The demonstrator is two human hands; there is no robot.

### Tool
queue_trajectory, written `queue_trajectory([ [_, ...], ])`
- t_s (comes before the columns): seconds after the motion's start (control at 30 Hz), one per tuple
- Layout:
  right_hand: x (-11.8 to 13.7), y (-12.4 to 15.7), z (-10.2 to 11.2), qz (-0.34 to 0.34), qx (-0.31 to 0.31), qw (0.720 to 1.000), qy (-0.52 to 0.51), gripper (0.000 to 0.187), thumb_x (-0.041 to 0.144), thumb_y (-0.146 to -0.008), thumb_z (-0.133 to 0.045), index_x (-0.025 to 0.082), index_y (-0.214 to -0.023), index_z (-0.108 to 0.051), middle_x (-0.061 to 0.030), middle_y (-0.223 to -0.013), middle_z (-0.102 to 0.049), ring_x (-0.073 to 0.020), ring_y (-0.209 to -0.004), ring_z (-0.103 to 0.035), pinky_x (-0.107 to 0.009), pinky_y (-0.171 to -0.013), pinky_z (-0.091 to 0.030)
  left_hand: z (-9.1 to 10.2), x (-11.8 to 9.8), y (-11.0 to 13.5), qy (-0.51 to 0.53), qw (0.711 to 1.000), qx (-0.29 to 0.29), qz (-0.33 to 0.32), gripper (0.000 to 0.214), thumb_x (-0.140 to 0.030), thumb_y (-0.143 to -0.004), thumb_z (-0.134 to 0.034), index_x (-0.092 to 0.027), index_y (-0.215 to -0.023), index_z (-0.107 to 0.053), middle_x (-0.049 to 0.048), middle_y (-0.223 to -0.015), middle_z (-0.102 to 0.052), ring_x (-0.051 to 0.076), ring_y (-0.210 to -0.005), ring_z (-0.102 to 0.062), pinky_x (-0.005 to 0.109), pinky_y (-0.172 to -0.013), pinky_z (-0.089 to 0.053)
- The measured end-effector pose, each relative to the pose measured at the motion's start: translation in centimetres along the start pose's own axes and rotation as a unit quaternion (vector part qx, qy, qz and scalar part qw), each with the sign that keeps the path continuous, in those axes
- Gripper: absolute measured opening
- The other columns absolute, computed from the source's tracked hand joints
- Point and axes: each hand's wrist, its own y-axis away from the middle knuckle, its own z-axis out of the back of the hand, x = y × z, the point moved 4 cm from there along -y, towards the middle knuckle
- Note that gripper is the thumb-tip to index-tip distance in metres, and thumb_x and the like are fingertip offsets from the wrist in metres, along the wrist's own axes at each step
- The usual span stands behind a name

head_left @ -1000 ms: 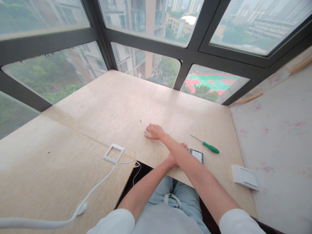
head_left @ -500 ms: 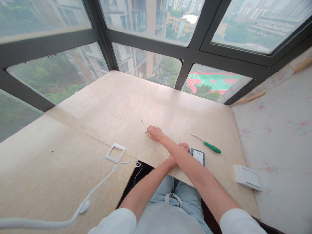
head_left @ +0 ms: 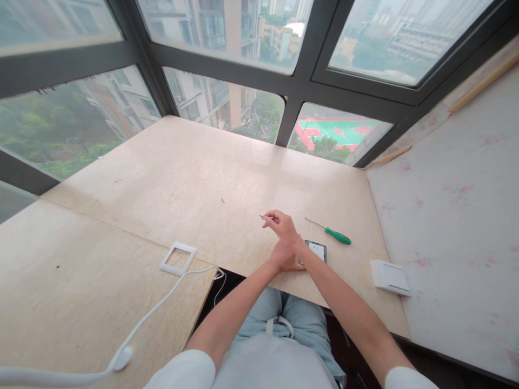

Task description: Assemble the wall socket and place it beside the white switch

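My right hand (head_left: 280, 224) is raised a little over the tabletop, closed in a pinch on a small dark screw (head_left: 261, 216) that sticks out to the left. Under its wrist lies my left hand (head_left: 286, 257), beside the left edge of a wall socket (head_left: 317, 249) with a white face and grey frame. The right wrist crosses in front and hides most of the left fingers, so their grip does not show. Another small screw (head_left: 223, 200) lies on the table farther left. A screwdriver (head_left: 337, 235) with a green handle rests right of the hands.
On the pale tabletop (head_left: 154, 178), a white square frame (head_left: 178, 259) lies to the left, near a white cable (head_left: 148, 303). A white switch box (head_left: 390, 277) sits by the papered right wall. A dark gap (head_left: 227, 286) opens at the near edge. Windows border the far side.
My right hand has lifted off the table and come nearer my body, with the screw in its fingers. The left hand has turned at the socket. The view has shifted slightly right.
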Motion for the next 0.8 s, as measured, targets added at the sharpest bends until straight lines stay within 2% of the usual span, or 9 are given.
queue_trajectory([
  [0.07,-0.4,2.1,2.3,-0.034,-0.055,0.994,-0.090,0.030,0.047,-0.092,-0.053,0.018,-0.095,-0.062,-0.0061,-0.082,-0.073,-0.0182,-0.071,-0.074,-0.027,-0.063,-0.055,0.3,0.0,0.0,0.000,1.000,-0.014,0.010,0.072,-0.052,-0.071,-0.071,-0.013,-0.128,-0.050,0.0163,-0.131,-0.057,0.036,-0.127,-0.048,0.049,-0.111,-0.038],
  [0.17,-1.1,5.4,5.8,-0.079,-0.126,0.970,-0.195,0.034,0.052,-0.082,-0.065,0.019,-0.089,-0.064,-0.0059,-0.084,-0.074,-0.0183,-0.069,-0.073,-0.030,-0.065,-0.058,0.2,0.0,0.0,0.005,1.000,-0.021,0.003,0.090,-0.053,-0.065,-0.077,-0.011,-0.137,-0.042,0.0203,-0.138,-0.052,0.039,-0.133,-0.042,0.051,-0.111,-0.037],
  [0.3,-2.5,9.5,9.8,-0.101,-0.204,0.957,-0.178,0.033,0.050,-0.079,-0.070,0.018,-0.087,-0.065,-0.0031,-0.070,-0.071,-0.0185,-0.065,-0.070,-0.032,-0.063,-0.059,0.0,0.2,0.0,0.005,1.000,-0.023,-0.004,0.091,-0.054,-0.061,-0.081,-0.015,-0.135,-0.045,0.0185,-0.138,-0.052,0.036,-0.133,-0.045,0.051,-0.113,-0.036],
  [0.37,-3.5,11.4,11.3,-0.112,-0.240,0.951,-0.163,0.031,0.047,-0.078,-0.071,0.018,-0.086,-0.066,-0.0029,-0.070,-0.071,-0.0177,-0.063,-0.069,-0.032,-0.061,-0.059,0.0,0.2,0.1,-0.002,1.000,-0.021,0.003,0.088,-0.054,-0.060,-0.081,-0.016,-0.132,-0.047,0.0184,-0.137,-0.053,0.036,-0.133,-0.045,0.051,-0.113,-0.036],
  [0.57,-5.9,15.7,13.7,-0.113,-0.282,0.945,-0.123,0.023,0.041,-0.080,-0.071,0.019,-0.087,-0.068,-0.0052,-0.085,-0.073,-0.0187,-0.074,-0.070,-0.035,-0.072,-0.059,0.1,0.2,0.1,-0.017,1.000,-0.017,0.007,0.086,-0.054,-0.062,-0.080,-0.017,-0.133,-0.047,0.0170,-0.139,-0.053,0.034,-0.135,-0.044,0.050,-0.114,-0.035],
  [0.8,-5.9,17.3,14.6,-0.069,-0.257,0.964,0.007,0.014,0.033,-0.086,-0.065,0.020,-0.091,-0.070,-0.0058,-0.088,-0.074,-0.0193,-0.078,-0.069,-0.034,-0.073,-0.057,0.2,0.1,0.1,-0.031,0.999,-0.010,0.013,0.087,-0.059,-0.065,-0.077,-0.016,-0.133,-0.047,0.0171,-0.141,-0.051,0.034,-0.136,-0.043,0.049,-0.115,-0.034],
])
